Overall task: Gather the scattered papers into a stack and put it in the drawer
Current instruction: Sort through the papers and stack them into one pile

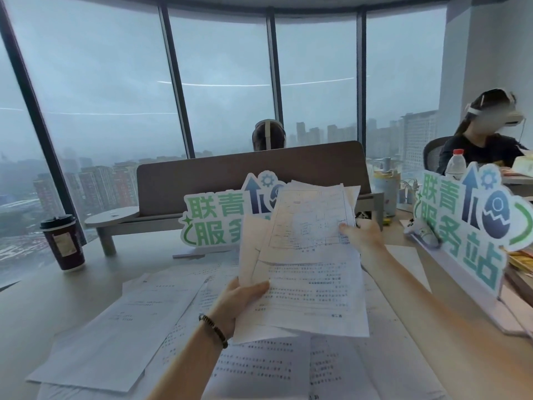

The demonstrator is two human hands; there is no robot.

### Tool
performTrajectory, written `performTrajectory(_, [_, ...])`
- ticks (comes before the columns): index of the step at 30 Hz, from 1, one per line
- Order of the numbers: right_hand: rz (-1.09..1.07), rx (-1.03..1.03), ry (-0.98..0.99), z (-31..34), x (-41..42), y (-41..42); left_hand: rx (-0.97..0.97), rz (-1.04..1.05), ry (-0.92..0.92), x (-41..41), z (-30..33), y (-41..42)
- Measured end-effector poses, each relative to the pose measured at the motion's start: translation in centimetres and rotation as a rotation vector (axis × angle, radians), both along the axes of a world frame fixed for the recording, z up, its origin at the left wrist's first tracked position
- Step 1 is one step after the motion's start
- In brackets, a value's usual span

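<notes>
A pale surface [34, 301] is carrying loose printed papers [135, 319], which are lying overlapped across its near middle. A lidded coffee cup [63, 241] is standing at the far left. Two green-lettered signs are standing on it, one [219, 223] far centre, the other [467, 223] at right.

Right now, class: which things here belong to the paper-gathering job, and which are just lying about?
Job: the held papers, gripped by the left hand and right hand; the scattered papers on the desk.

Lying about: coffee cup, two signs, water bottle.
</notes>
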State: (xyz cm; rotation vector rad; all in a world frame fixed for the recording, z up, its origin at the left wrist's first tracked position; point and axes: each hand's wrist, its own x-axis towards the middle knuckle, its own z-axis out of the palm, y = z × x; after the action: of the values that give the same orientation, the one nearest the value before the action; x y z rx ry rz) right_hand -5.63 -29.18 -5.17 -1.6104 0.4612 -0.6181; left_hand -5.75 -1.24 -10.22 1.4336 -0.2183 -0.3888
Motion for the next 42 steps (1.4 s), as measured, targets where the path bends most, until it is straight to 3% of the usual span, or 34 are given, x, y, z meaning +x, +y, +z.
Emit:
performTrajectory(9, [0.032,0.205,0.006,-1.7,-0.7,-0.6,0.009,0.149,-0.028,0.5,-0.1,-0.2])
performTrajectory(21, [-0.013,0.082,-0.017,-2.0,-1.5,-1.2,-0.03,0.183,-0.001,0.9,0.0,0.3])
performTrajectory(29, [-0.004,0.08,0.043,-2.5,-1.7,-1.7,0.041,0.05,-0.041,0.6,0.1,0.4])
performTrajectory(42, [0.17,-0.035,0.12,-2.5,-2.0,-0.6,-0.042,0.241,-0.046,0.7,0.5,0.6])
